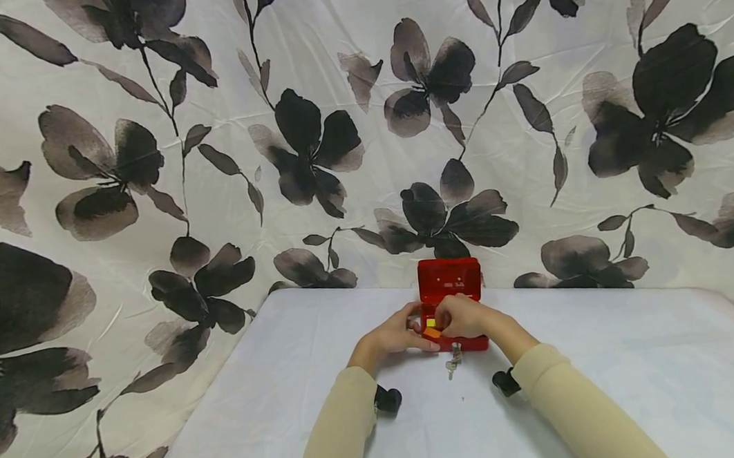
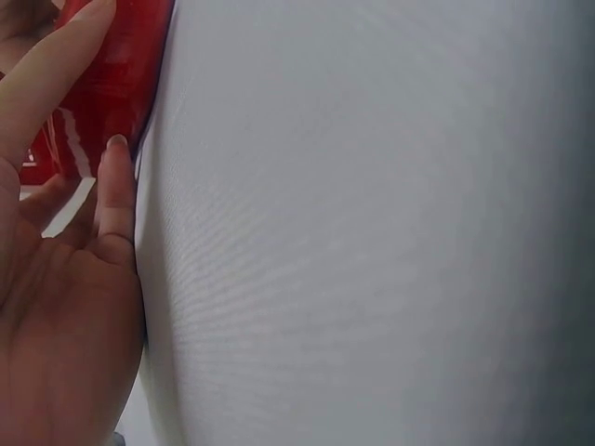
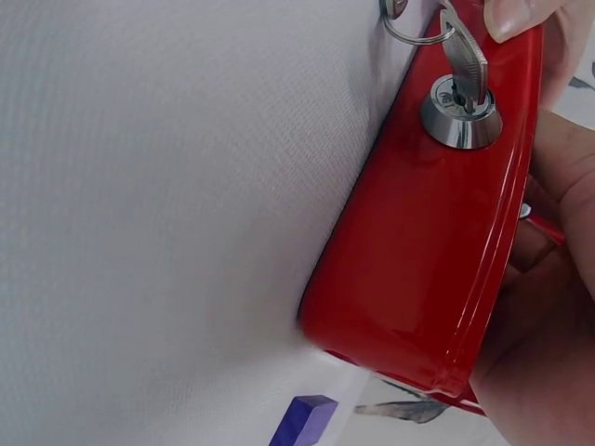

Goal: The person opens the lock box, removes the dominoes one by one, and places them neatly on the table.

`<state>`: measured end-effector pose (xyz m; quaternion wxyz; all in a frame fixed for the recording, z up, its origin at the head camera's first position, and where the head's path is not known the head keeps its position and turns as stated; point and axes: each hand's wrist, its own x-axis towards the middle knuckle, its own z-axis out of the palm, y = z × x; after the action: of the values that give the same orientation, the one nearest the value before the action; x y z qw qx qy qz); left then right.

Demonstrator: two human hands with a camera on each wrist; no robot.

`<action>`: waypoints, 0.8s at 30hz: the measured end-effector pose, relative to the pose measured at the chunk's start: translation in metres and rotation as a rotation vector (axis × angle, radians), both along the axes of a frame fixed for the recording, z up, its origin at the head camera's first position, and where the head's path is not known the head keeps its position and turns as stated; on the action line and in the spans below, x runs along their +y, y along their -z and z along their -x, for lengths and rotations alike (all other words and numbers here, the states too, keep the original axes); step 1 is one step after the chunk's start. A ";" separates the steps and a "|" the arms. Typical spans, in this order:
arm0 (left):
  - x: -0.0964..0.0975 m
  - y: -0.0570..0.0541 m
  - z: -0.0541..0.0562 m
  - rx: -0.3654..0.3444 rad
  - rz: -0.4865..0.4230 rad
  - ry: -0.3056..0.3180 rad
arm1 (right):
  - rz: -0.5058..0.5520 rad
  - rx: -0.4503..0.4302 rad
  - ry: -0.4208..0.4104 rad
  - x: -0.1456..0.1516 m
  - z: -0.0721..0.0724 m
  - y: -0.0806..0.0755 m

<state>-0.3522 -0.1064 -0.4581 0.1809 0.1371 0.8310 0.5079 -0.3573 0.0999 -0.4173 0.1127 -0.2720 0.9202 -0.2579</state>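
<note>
A small red cash box (image 1: 473,343) stands on the table with its lid (image 1: 449,280) raised. My left hand (image 1: 394,335) holds the box at its left front corner, thumb along the front and fingers by the left side. Over the box, my right hand (image 1: 465,315) reaches in with bent fingers; its fingertips, and anything between them, are hidden. Inside, a yellow block (image 1: 431,322) and an orange block (image 1: 433,333) show between the hands. In the right wrist view a key (image 3: 468,60) sits in the front lock (image 3: 462,116), with a key ring (image 3: 418,39) hanging from it.
A purple block (image 3: 304,421) lies on the white-covered table (image 1: 275,372), beyond the box's right end in the right wrist view. Behind the table hangs a flowered cloth (image 1: 340,189). Black wrist cameras (image 1: 388,399) are strapped at both wrists.
</note>
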 end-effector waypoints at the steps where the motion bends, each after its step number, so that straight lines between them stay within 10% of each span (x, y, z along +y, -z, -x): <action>1: 0.000 0.000 0.000 0.000 -0.002 0.000 | -0.003 0.002 0.003 0.000 0.000 0.000; 24: -0.001 0.001 -0.001 0.006 -0.005 -0.002 | 0.016 -0.004 -0.097 0.003 0.006 0.000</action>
<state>-0.3517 -0.1074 -0.4592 0.1775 0.1383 0.8303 0.5098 -0.3638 0.1033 -0.4174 0.1247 -0.3165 0.9037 -0.2599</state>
